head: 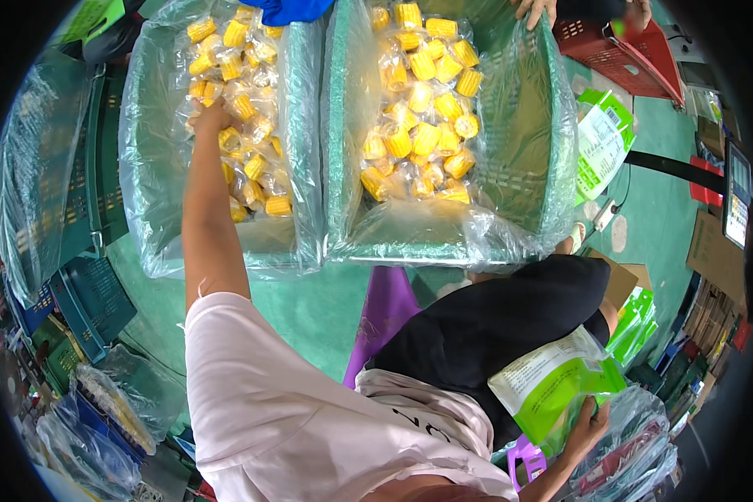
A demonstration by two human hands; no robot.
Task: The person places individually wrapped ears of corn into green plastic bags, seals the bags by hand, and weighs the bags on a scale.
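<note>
My left hand (211, 117) reaches down among wrapped pieces of corn on the cob (243, 106) in the left plastic-lined crate (157, 157); its fingertips are partly hidden, so its grip is unclear. Off to the lower right, my right hand (590, 427) holds a green and white plastic pouch (549, 398) by its edge, beside my thigh. Beside the left crate stands a second lined crate (514, 138), with more wrapped corn pieces (427, 135) in it.
Another person's hand (535, 9) rests on the right crate's far rim. Green pouches (602, 141) and a red basket (652, 66) lie to the right. A screen on an arm (736, 194) stands at far right. Teal crates (94, 301) are at left.
</note>
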